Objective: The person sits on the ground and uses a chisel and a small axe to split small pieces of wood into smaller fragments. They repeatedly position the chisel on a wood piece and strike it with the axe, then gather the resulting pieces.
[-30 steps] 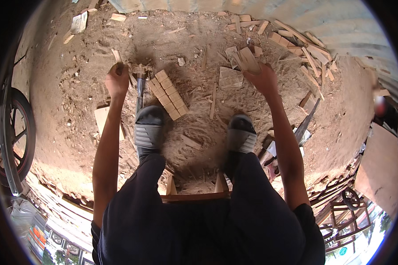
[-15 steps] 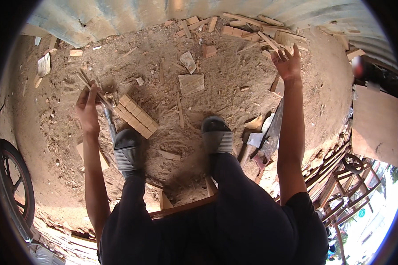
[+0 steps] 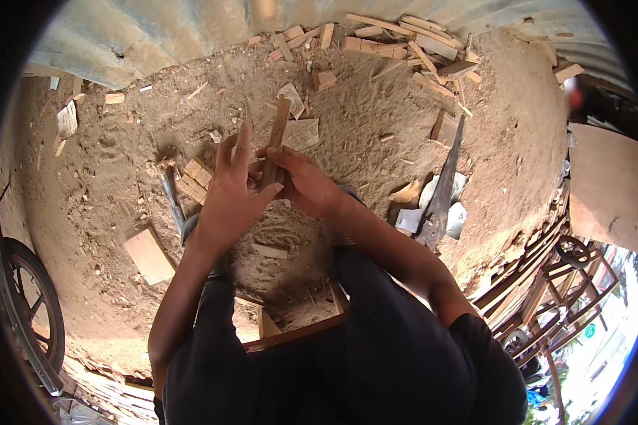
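Observation:
Both hands have come together above the dirt in front of my knees. My right hand (image 3: 305,182) is closed around a narrow wooden stick (image 3: 280,124), which points away from me; its near end lies between the hands. My left hand (image 3: 230,188) is beside it with fingers apart and thumb stretched toward the stick. A faint blur over its fingertips hides whether a thin strip is there. Behind the left hand, partly covered, lies a stack of small wooden blocks (image 3: 193,178). A metal-headed tool (image 3: 170,191) rests left of the stack.
A handsaw (image 3: 446,184) stands at the right beside pale scraps. Wood offcuts (image 3: 432,53) are heaped by the corrugated metal sheet (image 3: 156,35). At the left lie a flat board (image 3: 149,255) and a wheel (image 3: 32,304). A wooden edge (image 3: 298,333) shows between my legs.
My right hand has come back from the offcut heap to the middle and now grips a stick. My left hand has moved right, and the thin strips it held no longer show clearly.

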Demonstrator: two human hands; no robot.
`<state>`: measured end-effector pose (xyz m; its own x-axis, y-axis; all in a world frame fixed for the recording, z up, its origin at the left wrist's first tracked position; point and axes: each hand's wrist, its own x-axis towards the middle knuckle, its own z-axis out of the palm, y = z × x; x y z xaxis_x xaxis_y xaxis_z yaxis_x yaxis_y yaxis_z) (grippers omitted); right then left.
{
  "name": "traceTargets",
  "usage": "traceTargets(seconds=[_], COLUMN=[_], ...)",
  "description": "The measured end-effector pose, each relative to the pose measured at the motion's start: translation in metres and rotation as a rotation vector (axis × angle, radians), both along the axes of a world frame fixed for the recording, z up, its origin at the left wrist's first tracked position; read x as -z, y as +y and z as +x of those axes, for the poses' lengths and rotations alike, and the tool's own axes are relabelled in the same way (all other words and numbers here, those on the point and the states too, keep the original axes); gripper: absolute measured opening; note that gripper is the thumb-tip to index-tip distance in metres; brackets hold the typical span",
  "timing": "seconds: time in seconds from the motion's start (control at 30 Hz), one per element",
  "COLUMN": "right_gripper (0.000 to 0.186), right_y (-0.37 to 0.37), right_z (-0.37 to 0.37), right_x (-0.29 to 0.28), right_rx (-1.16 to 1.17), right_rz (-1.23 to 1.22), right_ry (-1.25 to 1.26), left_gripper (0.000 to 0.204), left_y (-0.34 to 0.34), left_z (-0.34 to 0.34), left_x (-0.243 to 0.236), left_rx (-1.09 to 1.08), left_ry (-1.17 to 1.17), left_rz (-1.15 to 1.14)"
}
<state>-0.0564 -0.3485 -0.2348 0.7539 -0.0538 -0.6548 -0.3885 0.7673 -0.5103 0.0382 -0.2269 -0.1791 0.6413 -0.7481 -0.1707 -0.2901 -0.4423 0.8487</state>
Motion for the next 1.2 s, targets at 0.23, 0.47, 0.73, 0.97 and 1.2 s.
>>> traceTargets(seconds=[0.23,0.47,0.73,0.97,1.2], right_gripper=[0.031,0.05,0.075,0.081,0.051], right_y=[-0.167,-0.242,-0.156,-0.18,-0.202], right_z=[-0.026,0.005,0.103,0.145,0.127], right_x=[-0.032,-0.023,0.058,0.063,0.093], right_rx=[0.267,0.111,-0.907,-1.423,-1.123], right_rz=[-0.42,-1.131,-2.315,-2.572,-2.616], right_ry=[0.056,0.363,-0.078,-0.014,-0.169], left_gripper=[0.056,0.056,0.058,0.06,0.061], left_y=[0.024,0.045,0.055,0.068,0.066], left_z=[0.016,0.014,0.025,0.02,0.021], left_x=[0.001,0.024,0.026,0.046,0.042], left_rx=[0.25,0.342,0.337,0.372,0.387], left_ry=[0.1,0.257,0.307,0.233,0.234], left_rz=[0.15,0.329,0.361,0.289,0.296])
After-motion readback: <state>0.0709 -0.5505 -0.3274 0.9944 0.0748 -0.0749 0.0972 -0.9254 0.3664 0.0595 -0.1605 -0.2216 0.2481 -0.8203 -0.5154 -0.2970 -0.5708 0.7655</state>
